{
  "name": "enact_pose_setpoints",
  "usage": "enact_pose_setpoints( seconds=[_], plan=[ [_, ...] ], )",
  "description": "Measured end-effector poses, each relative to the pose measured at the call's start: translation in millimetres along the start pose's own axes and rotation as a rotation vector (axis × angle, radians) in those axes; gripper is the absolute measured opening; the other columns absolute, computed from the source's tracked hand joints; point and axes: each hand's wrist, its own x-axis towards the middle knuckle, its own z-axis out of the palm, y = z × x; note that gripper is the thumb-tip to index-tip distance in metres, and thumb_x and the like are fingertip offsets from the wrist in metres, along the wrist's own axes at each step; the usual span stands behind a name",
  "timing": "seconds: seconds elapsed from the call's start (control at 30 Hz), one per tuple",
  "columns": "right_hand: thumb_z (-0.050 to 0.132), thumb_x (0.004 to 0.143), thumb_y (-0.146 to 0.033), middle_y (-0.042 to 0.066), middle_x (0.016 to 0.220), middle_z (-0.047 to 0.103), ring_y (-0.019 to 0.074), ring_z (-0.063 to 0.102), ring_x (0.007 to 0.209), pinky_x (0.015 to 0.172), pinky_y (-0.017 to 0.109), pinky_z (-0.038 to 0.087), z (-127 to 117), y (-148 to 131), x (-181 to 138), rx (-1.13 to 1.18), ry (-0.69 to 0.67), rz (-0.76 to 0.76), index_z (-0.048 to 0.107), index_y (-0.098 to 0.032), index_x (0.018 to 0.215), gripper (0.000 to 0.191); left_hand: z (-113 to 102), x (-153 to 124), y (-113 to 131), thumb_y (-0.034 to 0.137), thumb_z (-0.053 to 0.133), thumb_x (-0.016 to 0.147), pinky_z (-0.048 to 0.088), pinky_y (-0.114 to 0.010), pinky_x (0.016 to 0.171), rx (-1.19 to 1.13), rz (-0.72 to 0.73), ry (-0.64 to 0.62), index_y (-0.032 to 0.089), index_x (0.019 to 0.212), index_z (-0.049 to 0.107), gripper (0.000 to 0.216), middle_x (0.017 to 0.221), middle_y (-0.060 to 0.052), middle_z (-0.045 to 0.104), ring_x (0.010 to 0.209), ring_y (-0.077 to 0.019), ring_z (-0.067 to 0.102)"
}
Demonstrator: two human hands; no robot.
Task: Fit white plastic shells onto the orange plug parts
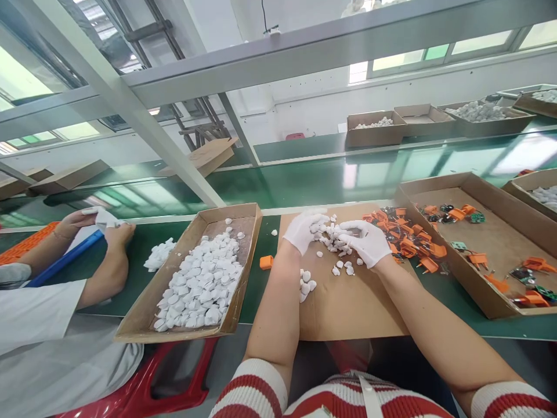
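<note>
Green workbench (252, 302), two gloved hands (304, 231) (369, 241), one white-piece heap (333, 237) between them

The left hand (307, 230) and right hand (368, 241) wear white gloves (297, 233); knitted sleeves (256, 390) carry red and white stripes.

Extends both bare forearms (277, 307) over the near edge of the counter (255, 290); curls gloved left hand (303, 231) and gloved right hand (369, 241) toward each other, slightly apart.
</note>
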Motion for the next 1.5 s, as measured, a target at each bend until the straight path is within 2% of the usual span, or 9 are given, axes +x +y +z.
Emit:
enact_pose_setpoints(
  seconds=[0.1,0.23,0.4,0.53,0.73,0.87,1.1,1.27,1.5],
  plan=[
    [0.077,0.065,-0.039,0.009,0.093,0.076,0.0230,0.070,0.084,0.081,0.040,0.058,-1,1,3,-0.062,-0.011,0.000,0.073,-0.018,0.094,0.037,3,-7,0,0.033,0.076,0.068,0.046,-0.025,0.066,0.141,0.022,-0.138,0.016,0.100,0.071,0.037,0.094,-0.007,0.071,0.078,-0.0158,0.062],
    [0.076,0.065,-0.035,0.008,0.090,0.076,0.0212,0.070,0.082,0.081,0.038,0.057,-2,5,6,-0.123,0.027,-0.054,0.073,-0.018,0.094,0.034,13,-16,1,0.036,0.078,0.067,0.039,-0.024,0.057,0.363,0.020,-0.140,0.015,0.085,0.071,0.029,0.075,-0.004,0.066,0.064,-0.0122,0.053],
    [0.080,0.067,-0.045,0.009,0.097,0.076,0.0224,0.071,0.088,0.079,0.036,0.058,-7,5,3,0.159,-0.101,0.025,0.072,-0.020,0.099,0.042,8,-20,9,0.043,0.076,0.069,0.029,-0.024,0.050,0.334,-0.010,-0.240,0.014,0.071,0.067,0.030,0.065,-0.002,0.059,0.053,-0.0091,0.043],
    [0.076,0.072,-0.049,0.009,0.086,0.076,0.0222,0.070,0.069,0.057,0.032,0.056,-12,-7,-3,0.242,-0.266,0.225,0.073,-0.019,0.106,0.046,-3,-16,9,0.053,0.071,0.074,0.032,-0.025,0.050,0.352,-0.006,-0.096,0.017,0.073,0.069,0.036,0.066,-0.003,0.062,0.055,-0.0118,0.047],
    [0.072,0.069,-0.039,0.007,0.099,0.076,0.0201,0.068,0.075,0.064,0.033,0.058,-6,-19,-4,-0.091,-0.307,0.085,0.077,-0.020,0.096,0.034,-5,-12,6,0.066,0.062,0.078,0.036,-0.028,0.054,0.476,-0.024,-0.037,0.018,0.063,0.065,0.050,0.055,-0.005,0.059,0.053,-0.0153,0.050],
    [0.074,0.072,-0.041,0.008,0.103,0.075,0.0212,0.068,0.081,0.077,0.037,0.058,0,-16,-2,-0.249,-0.114,-0.008,0.071,-0.020,0.118,0.051,2,-12,3,0.060,0.064,0.079,0.041,-0.028,0.060,0.468,0.033,-0.075,0.019,0.072,0.069,0.042,0.058,-0.005,0.062,0.062,-0.0188,0.056],
    [0.074,0.072,-0.038,0.006,0.088,0.076,0.0237,0.071,0.077,0.069,0.038,0.060,1,-16,-2,-0.185,-0.235,-0.057,0.077,-0.025,0.098,0.029,8,-14,2,0.047,0.067,0.078,0.048,-0.030,0.081,0.376,0.169,-0.223,0.019,0.095,0.072,0.033,0.090,-0.007,0.070,0.091,-0.0215,0.063],
    [0.074,0.073,-0.039,0.007,0.100,0.077,0.0252,0.071,0.091,0.076,0.036,0.059,-3,-11,-3,-0.082,-0.074,0.007,0.077,-0.022,0.096,0.029,13,-23,9,0.045,0.074,0.073,0.045,-0.027,0.060,0.177,-0.043,-0.360,0.016,0.107,0.068,0.045,0.083,-0.007,0.066,0.069,-0.0164,0.060],
    [0.075,0.074,-0.053,0.011,0.102,0.076,0.0266,0.070,0.091,0.077,0.037,0.057,-5,-4,-5,0.390,-0.334,0.153,0.075,-0.018,0.106,0.047,13,-23,15,0.018,0.071,0.054,0.045,-0.027,0.061,-0.050,-0.028,-0.541,0.019,0.123,0.062,0.070,0.106,-0.011,0.067,0.079,-0.0189,0.062]
  ],
)
